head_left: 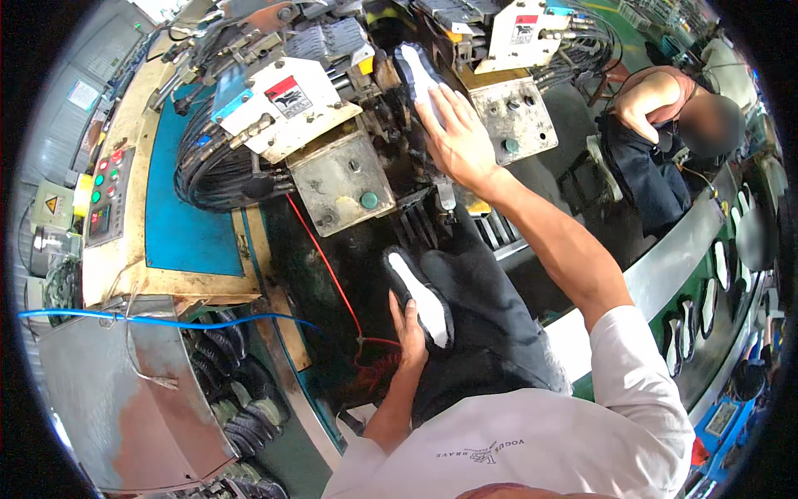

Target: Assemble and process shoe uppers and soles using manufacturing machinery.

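Note:
My left hand (407, 335) is closed around the side of a dark shoe upper (421, 298) with a white underside facing up, held low over my lap. My right arm reaches forward to the machine. There my right hand (460, 140) grips a second dark shoe upper (413, 66), its fingers laid over the white underside. The far end of that upper lies between the two metal-plated halves of the machine (337, 179). My palm hides its near end.
Green buttons sit on both machine plates. A control panel (106, 195) stands at left, beside a blue mat (187, 200). A blue hose (166, 321) crosses above racked shoes (241, 399). At right, a seated person (652, 141) is near a bench (677, 258) and several shoe uppers (688, 328).

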{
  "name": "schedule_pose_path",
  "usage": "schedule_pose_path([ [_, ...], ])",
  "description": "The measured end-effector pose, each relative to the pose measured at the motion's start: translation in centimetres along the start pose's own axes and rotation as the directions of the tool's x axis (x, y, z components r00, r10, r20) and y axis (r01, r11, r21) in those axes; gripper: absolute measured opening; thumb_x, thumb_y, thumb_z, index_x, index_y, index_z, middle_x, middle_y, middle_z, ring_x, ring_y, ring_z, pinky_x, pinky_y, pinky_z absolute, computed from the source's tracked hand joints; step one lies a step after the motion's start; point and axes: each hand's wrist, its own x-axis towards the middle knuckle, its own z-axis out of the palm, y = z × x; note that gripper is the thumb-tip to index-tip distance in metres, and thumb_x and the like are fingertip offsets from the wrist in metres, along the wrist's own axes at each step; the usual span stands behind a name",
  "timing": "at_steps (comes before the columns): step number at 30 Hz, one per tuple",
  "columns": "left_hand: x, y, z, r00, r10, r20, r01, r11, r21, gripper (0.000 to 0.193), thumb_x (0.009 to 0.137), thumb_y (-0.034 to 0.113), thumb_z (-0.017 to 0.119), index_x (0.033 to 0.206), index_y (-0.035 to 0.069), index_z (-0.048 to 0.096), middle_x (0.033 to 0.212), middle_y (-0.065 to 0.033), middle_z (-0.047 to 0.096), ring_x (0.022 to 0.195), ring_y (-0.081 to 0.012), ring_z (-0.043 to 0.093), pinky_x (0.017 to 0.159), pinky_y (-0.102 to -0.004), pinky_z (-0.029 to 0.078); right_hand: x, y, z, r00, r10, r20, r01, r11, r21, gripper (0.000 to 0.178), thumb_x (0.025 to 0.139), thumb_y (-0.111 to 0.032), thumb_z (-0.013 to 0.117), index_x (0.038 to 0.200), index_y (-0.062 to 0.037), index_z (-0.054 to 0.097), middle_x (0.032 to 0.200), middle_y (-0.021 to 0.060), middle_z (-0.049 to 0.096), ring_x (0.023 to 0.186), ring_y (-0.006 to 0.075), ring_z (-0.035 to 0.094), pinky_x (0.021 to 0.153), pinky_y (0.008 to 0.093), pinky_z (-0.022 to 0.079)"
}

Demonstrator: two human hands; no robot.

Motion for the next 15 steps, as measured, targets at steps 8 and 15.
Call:
schedule_pose_path([
  [8, 0.3, -0.4, 0.8, 0.984, 0.165, 0.071, -0.178, 0.946, 0.27, 0.073, 0.108, 0.016, 0.055, 0.171, 0.004, 0.021, 0.173, -0.0188, 0.029, 0.154, -0.0298, 0.036, 0.127, -0.0392, 0.027, 6.6, 3.3, 4.7, 0.994, -0.049, -0.093, 0.049, 0.999, -0.01, 0.054, 0.092, -0.019, 0.066, 0.143, -0.0008, 0.06, 0.146, 0.0294, 0.058, 0.139, 0.0446, 0.053, 0.122, 0.0535, 0.038],
  [15, 0.9, 0.6, 1.8, 0.995, 0.045, 0.087, -0.069, 0.953, 0.295, 0.08, 0.102, 0.009, 0.059, 0.172, 0.005, 0.02, 0.166, -0.0174, 0.039, 0.146, -0.0286, 0.043, 0.123, -0.0356, 0.031, 13.2, 6.3, 11.2, 0.94, -0.137, -0.312, 0.128, 0.991, -0.049, 0.039, 0.093, -0.015, 0.061, 0.127, 0.0019, 0.068, 0.126, 0.0259, 0.069, 0.119, 0.0418, 0.065, 0.108, 0.0503, 0.05],
])
